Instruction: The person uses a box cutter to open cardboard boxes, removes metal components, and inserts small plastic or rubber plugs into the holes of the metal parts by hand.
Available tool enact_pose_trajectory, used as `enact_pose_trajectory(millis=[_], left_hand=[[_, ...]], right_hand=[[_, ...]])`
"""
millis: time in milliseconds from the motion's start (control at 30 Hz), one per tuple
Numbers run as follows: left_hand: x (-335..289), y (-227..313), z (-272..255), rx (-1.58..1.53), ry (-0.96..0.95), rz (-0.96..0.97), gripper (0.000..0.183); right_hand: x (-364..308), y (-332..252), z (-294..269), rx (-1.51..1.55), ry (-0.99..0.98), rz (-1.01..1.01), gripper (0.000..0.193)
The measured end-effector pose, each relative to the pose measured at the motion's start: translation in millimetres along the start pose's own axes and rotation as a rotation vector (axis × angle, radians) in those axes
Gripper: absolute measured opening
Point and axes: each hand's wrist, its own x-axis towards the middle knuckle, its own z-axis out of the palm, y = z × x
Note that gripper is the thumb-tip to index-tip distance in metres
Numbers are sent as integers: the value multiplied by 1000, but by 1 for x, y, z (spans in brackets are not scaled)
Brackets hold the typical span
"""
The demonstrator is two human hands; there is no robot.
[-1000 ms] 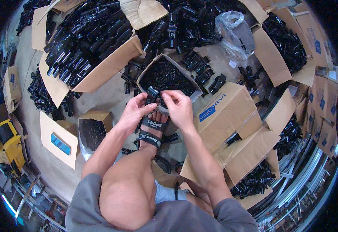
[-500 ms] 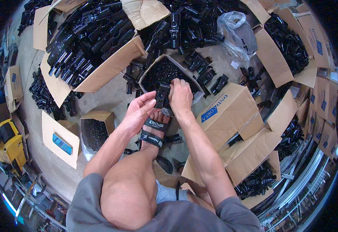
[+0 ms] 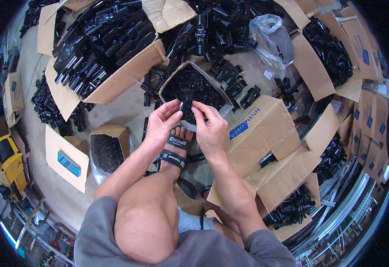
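In front of me, over a box of small black pieces [image 3: 192, 80], a glossy black plastic part [image 3: 185, 106] stands roughly upright. My left hand [image 3: 161, 126] grips its left side between thumb and fingers. My right hand [image 3: 211, 126] is at the part's right side, thumb and forefinger pinched close together. Whatever small thing lies between those fingertips is too dark to make out. Below the hands is my sandalled foot [image 3: 178, 144].
A large carton [image 3: 125, 73] heaped with long black parts stands at the far left. Closer on the right lies a carton with open flaps [image 3: 259, 138]. A phone [image 3: 68, 163] rests on cardboard at left. A clear plastic bag [image 3: 265, 33] sits at the far right.
My right hand has come down toward me and turned, its fingers now pinched. The black part has shifted slightly and shows less clearly between the hands. My left hand has barely moved.
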Motion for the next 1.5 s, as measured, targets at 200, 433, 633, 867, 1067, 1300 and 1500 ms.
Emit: enact_pose_trajectory(millis=[200,433,633,867,1067,1300,1500], left_hand=[[-1,2,5,39,39,7,49],[2,1,4,-22,44,-10,49],[-1,6,5,56,72,10,47],[0,3,5,62,69,6,49],[-4,2,4,96,64,27,48],[-3,2,6,55,54,-1,45],[-2,-1,6,48,53,-2,45]], right_hand=[[3,4,3,-36,-15,-59,13],[4,4,5,-80,-8,-89,12],[4,7,8,-85,6,-121,13],[2,13,16,-183,7,-97,15],[3,18,19,-454,-96,-100,23],[0,13,6,-296,-104,-109,20],[0,6,3,-305,-81,-47,19]])
